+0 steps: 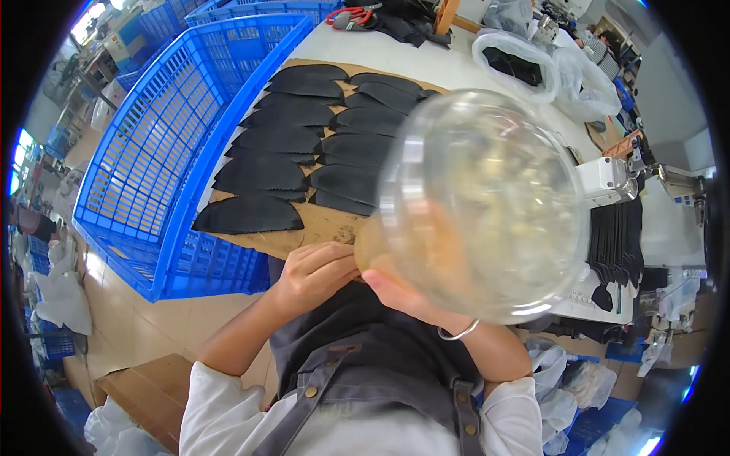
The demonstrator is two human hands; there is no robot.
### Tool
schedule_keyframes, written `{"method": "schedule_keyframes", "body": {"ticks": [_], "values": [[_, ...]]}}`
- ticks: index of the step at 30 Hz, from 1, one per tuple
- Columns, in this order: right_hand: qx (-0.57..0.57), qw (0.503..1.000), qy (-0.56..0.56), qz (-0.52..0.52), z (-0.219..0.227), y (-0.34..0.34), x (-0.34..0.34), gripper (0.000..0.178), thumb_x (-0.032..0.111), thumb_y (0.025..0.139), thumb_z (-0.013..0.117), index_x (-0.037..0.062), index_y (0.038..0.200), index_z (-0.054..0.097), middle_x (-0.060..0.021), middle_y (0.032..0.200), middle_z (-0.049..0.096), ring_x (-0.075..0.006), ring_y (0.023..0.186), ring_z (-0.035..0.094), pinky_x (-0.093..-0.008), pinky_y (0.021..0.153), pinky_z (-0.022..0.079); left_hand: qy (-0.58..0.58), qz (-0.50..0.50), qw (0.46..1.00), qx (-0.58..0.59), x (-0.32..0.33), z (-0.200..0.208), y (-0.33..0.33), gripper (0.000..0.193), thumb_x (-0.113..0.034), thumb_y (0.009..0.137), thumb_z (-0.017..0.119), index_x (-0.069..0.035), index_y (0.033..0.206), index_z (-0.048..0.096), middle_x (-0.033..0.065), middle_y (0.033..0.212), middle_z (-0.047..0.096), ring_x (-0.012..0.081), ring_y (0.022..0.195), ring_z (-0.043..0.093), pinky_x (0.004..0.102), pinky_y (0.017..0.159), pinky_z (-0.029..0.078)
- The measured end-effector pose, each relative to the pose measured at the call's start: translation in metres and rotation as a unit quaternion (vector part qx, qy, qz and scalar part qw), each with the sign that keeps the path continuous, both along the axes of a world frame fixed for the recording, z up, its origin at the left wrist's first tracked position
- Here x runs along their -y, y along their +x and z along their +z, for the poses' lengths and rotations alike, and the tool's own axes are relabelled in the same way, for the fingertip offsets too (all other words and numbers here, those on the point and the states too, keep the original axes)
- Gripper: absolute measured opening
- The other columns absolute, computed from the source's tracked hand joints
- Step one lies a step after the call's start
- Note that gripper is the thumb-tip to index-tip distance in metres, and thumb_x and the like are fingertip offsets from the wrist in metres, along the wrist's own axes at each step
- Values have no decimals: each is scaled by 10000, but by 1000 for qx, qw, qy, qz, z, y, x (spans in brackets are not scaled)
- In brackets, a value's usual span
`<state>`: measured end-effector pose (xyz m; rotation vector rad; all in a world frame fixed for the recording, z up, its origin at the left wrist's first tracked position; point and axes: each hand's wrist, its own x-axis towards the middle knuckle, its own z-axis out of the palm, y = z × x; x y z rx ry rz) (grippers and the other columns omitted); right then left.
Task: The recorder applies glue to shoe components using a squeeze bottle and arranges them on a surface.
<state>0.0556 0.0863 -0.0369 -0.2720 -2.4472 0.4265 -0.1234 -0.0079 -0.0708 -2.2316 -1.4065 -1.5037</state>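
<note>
Both hands grip a clear bottle (487, 201): left hand (315, 273) closed at its neck, right hand (403, 292) apparently underneath.

Bottle blocks the middle of the view

The clear bottle (487, 205), held close and blurred, hides most of the right hand (399, 292) and the right ends of the black pieces (304, 152). The blue crate (163, 152) runs off the top edge; far benches are too small to tell.
</note>
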Motion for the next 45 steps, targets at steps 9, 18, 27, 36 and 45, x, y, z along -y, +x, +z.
{"method": "schedule_keyframes", "body": {"ticks": [9,18,27,36,45], "values": [[-120,990,-37,-68,23,-22,5,569,257,670,733,14,1128,500,-151,1067,510,-312,932,539,-382,771,455,12,-17,998,-54,0,-7,-9,206,-6,595,665,2,787,592,80,748,567,217,614,586,296,533,491],[-33,950,-124,-283,37,90,11,569,64,701,682,-35,1190,410,-160,1111,535,-245,991,553,-343,893,429,6,18,999,-26,0,-8,-3,182,-42,639,733,-22,781,620,82,806,616,220,665,621,291,574,513],[-159,961,-206,-96,23,15,10,627,357,752,654,13,1205,389,-165,1113,512,-266,1037,513,-378,924,405,22,10,999,-38,-3,-1,-2,238,-39,616,745,-19,791,585,71,778,594,205,640,613,277,536,505],[45,988,-69,-131,-4,57,2,633,267,663,689,-2,1186,454,-156,1156,502,-319,1060,464,-434,940,329,0,16,998,-56,-3,5,2,218,-22,621,736,-29,783,589,72,791,611,204,655,620,282,523,492],[-294,884,-187,-310,15,147,-12,612,372,788,584,3,1224,365,-219,1084,520,-304,967,557,-393,856,454,-174,-12,985,-12,-20,53,16,426,-193,613,773,-29,943,560,106,941,550,250,789,570,337,667,471]]}}
